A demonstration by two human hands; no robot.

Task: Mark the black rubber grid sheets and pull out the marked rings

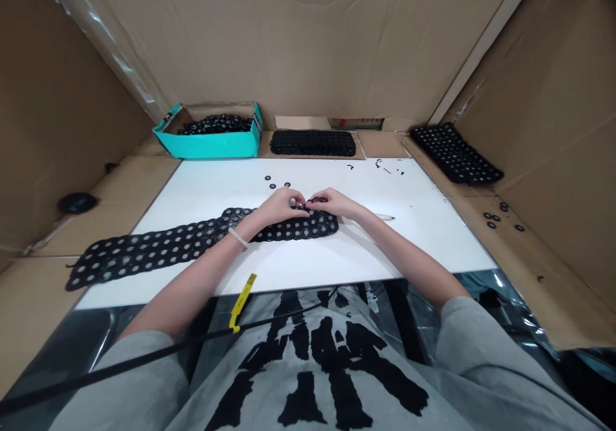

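Observation:
A long black sheet of joined rings (158,249) stretches over the white board from the left edge to the middle. Both hands meet at the far edge of its right end. My left hand (282,206) pinches the sheet's edge between thumb and fingers, its wrist wearing a pale bracelet. Close beside it, my right hand (334,203) is closed on the same edge, thumb and fingers together. The small part between the fingertips is hard to make out. Loose black rings (273,186) lie just beyond my left hand. A white pen-like tool (385,217) lies right of my right hand.
Along the back stand a turquoise box (206,146) full of black ring pieces and a stack of black sheets (312,143). Another dotted sheet (457,155) lies at the right, near loose rings (491,217). A round black object (77,202) sits left. Cardboard walls (308,46) surround the board.

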